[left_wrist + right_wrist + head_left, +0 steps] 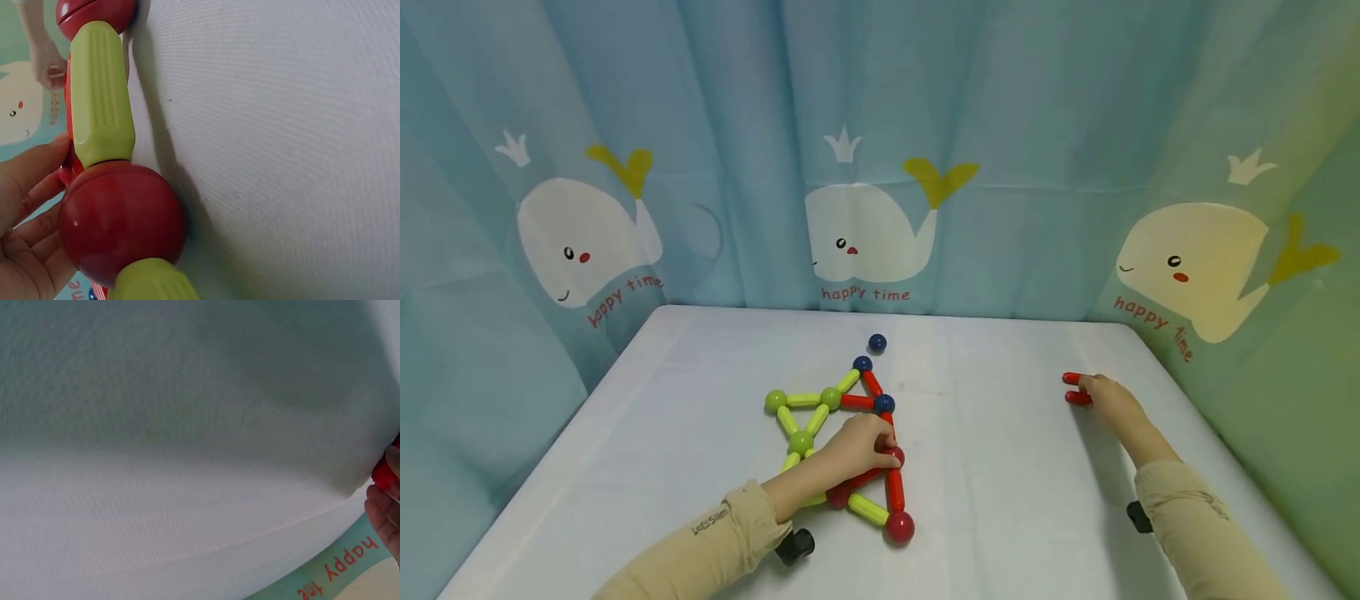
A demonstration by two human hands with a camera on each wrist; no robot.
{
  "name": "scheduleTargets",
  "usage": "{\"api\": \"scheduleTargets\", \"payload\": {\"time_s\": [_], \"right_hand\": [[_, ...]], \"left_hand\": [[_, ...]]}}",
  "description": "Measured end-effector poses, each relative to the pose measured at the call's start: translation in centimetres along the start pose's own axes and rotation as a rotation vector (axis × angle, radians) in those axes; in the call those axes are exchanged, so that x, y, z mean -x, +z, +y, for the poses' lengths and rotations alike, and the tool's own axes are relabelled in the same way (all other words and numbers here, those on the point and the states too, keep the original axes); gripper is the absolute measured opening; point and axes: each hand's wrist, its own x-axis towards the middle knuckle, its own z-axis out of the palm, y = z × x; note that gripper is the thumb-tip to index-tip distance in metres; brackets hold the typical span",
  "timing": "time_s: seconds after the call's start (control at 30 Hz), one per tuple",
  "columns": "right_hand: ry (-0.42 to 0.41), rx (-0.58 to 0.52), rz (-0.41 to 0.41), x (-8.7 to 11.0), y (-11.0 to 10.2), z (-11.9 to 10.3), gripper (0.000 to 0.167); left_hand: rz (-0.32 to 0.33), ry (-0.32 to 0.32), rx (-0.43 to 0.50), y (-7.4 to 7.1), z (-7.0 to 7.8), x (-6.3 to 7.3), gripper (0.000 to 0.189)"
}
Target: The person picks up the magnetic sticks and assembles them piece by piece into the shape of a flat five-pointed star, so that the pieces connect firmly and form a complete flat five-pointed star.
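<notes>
On the white table lies a flat frame of magnetic rods and balls, with green rods [868, 509], red rods [896, 490] and green, blue and red balls. My left hand [850, 454] reaches over it and pinches a red ball [894, 457] on its right side, hiding part of the frame. Seen from the left wrist, a large red ball [123, 222] and a green rod [102, 94] stand in front of the fingers. Far to the right, my right hand [1112, 408] holds two red rods [1078, 398], their ends sticking out leftward from the fingers.
A loose blue ball [877, 342] lies just beyond the frame's far tip. Behind the table [992, 467] hangs a blue curtain [1030, 167] printed with whales, and it continues along both sides. A dark wrist camera [795, 547] sits under the left sleeve, near the frame's front.
</notes>
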Motion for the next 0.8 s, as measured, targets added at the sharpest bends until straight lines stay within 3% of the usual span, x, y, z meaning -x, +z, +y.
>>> {"api": "scheduleTargets", "payload": {"time_s": [0.3,0.6,0.8], "right_hand": [[-0.097,-0.021,0.039,0.2,-0.1,-0.4,0.014],[-0.135,-0.126,0.043,0.0,-0.4,-3.8,0.016],[-0.200,-0.209,0.100,0.4,-0.5,-6.2,0.020]], "left_hand": [[0.020,0.003,0.041,0.2,-0.4,0.1,0.021],[0.051,0.018,0.077,0.2,-0.5,0.4,0.023],[0.061,0.018,0.081,0.4,-0.5,0.4,0.025]]}}
